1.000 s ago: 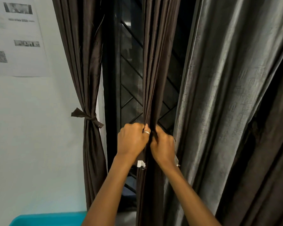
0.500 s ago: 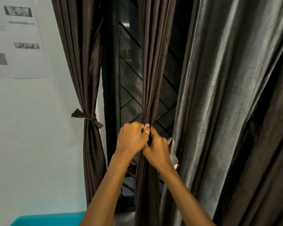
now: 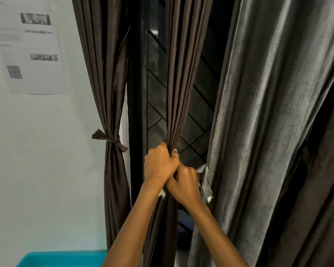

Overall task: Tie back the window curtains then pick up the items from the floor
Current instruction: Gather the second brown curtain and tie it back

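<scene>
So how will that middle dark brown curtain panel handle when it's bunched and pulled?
Likely floppy: the dark brown curtain panel collapses into tight pleats where the left hand and right hand grip it. Probably light for its size, hanging in thin folds. Its sheen suggests it may slip, though the tied brown curtain beside it holds its knot.

grey strip (image 3: pixel 205 180) round curtain (image 3: pixel 181 74) mostly hidden under hands (image 3: pixel 162 164); poster (image 3: pixel 33 49) text blurred

The brown curtain (image 3: pixel 181 74) is smooth, faintly glossy cloth. At three o'clock, the grey curtain (image 3: pixel 268 112) is slubbed and shinier.
</scene>
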Demonstrator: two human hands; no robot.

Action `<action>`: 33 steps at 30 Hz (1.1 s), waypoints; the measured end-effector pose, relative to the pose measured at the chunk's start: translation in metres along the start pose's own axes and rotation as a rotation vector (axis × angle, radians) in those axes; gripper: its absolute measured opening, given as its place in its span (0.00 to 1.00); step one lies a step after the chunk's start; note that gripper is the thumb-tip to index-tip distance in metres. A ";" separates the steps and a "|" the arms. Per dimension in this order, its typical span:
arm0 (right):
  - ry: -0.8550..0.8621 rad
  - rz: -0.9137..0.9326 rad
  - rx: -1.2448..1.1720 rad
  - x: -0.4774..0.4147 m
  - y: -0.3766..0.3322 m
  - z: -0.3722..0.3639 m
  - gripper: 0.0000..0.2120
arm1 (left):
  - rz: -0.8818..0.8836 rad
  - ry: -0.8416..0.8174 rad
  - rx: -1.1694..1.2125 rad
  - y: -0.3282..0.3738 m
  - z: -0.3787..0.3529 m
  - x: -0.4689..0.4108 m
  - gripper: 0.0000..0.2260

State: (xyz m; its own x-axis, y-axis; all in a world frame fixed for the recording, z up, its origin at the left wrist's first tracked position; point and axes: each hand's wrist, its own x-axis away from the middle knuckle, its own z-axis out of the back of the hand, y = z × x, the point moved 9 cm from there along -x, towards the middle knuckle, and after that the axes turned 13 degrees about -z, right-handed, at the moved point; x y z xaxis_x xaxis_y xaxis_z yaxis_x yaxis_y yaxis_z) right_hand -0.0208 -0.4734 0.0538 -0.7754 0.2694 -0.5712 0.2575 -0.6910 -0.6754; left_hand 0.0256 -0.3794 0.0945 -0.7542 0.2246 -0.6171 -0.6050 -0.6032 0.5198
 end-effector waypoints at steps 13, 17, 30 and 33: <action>-0.260 -0.312 -0.489 -0.051 0.030 0.038 0.28 | 0.117 -0.197 0.765 -0.016 -0.005 0.013 0.08; -0.434 -0.458 -0.706 -0.055 0.030 0.030 0.20 | 0.163 -0.215 0.858 -0.017 -0.004 0.014 0.07; -0.242 -0.605 -1.020 -0.054 0.048 0.042 0.12 | 0.098 -0.230 0.615 -0.029 -0.002 0.006 0.11; -0.166 -0.577 -0.989 -0.047 0.047 0.048 0.11 | 0.060 -0.083 0.370 -0.034 0.006 0.001 0.20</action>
State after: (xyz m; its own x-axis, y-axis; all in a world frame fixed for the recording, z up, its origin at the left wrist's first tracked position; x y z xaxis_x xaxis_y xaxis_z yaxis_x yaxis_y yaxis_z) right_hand 0.0000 -0.5509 0.0715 -0.9720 0.2313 -0.0403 0.1224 0.3527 -0.9277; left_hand 0.0436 -0.3536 0.0796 -0.7998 0.2681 -0.5371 -0.5993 -0.3037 0.7407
